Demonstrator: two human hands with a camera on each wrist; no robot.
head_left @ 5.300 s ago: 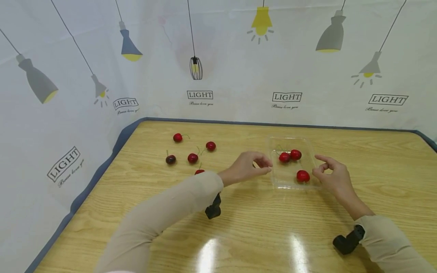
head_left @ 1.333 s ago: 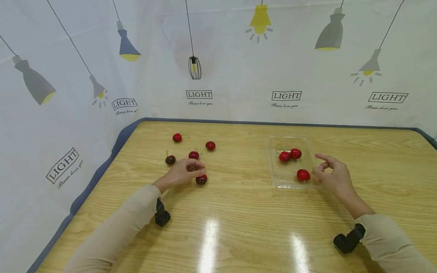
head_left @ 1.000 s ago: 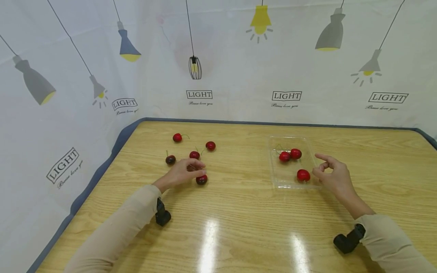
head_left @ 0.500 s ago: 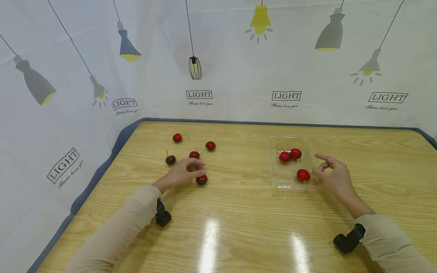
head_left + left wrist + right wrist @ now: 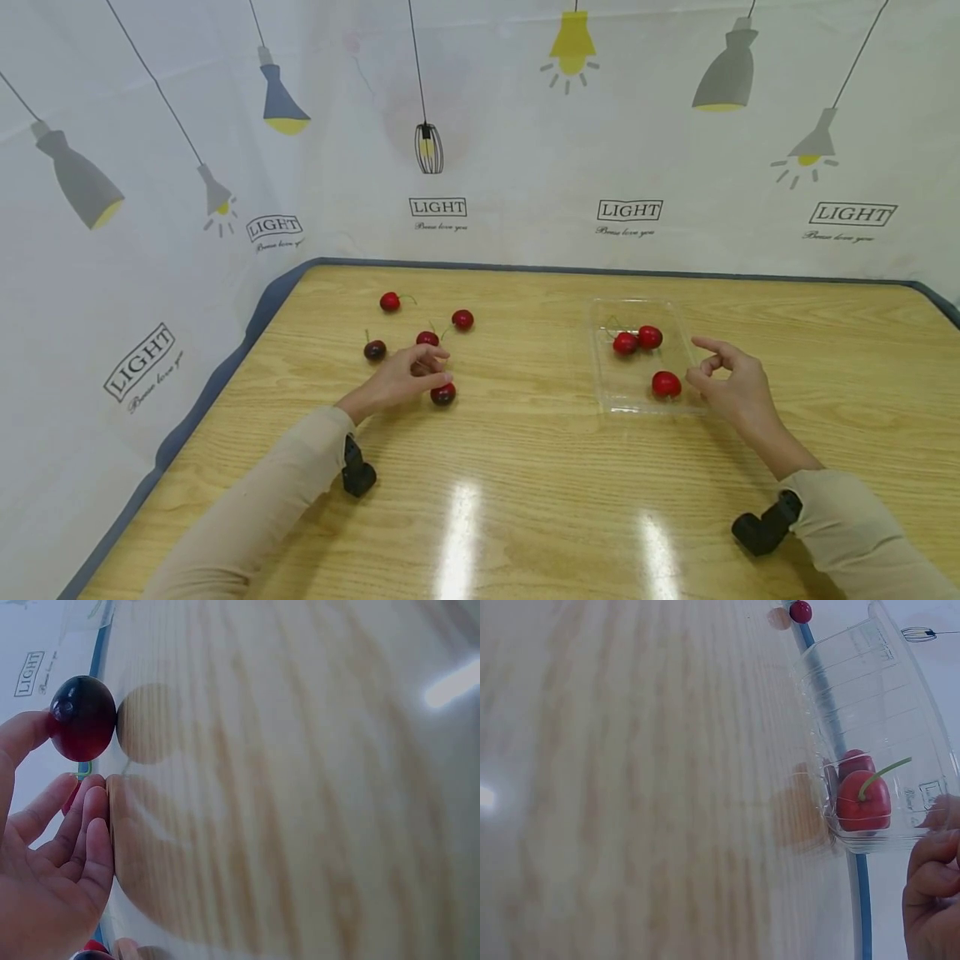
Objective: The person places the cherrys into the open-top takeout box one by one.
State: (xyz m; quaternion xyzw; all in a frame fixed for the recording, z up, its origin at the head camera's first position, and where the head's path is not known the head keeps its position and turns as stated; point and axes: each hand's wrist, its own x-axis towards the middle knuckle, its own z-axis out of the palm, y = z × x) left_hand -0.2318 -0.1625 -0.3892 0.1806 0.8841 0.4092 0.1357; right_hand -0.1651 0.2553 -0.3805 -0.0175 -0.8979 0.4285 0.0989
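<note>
My left hand (image 5: 403, 375) is low over the table at the left, its thumb touching a dark red cherry (image 5: 442, 395). The left wrist view shows the thumb against that cherry (image 5: 84, 720), with the relaxed fingers (image 5: 94, 859) apart from the thumb and the index tip close to the green stem. A clear plastic box (image 5: 637, 410) stands at the right with a cherry (image 5: 666, 385) near its front and two touching cherries (image 5: 626, 343) farther back. My right hand (image 5: 738, 392) pinches the box's right edge, other fingers (image 5: 934, 881) curled.
Beyond the left hand lie several more cherries: a bright red one (image 5: 390, 302), a dark one (image 5: 375, 350), one (image 5: 462, 319) to the right and one (image 5: 427, 338) partly behind the fingers. A lamp-print curtain (image 5: 510, 167) borders the wooden table (image 5: 555, 500).
Since the oldest frame my left hand has moved from the box's left edge to the front cherry on the left. It has kept still over the last second; my right hand stays at the box.
</note>
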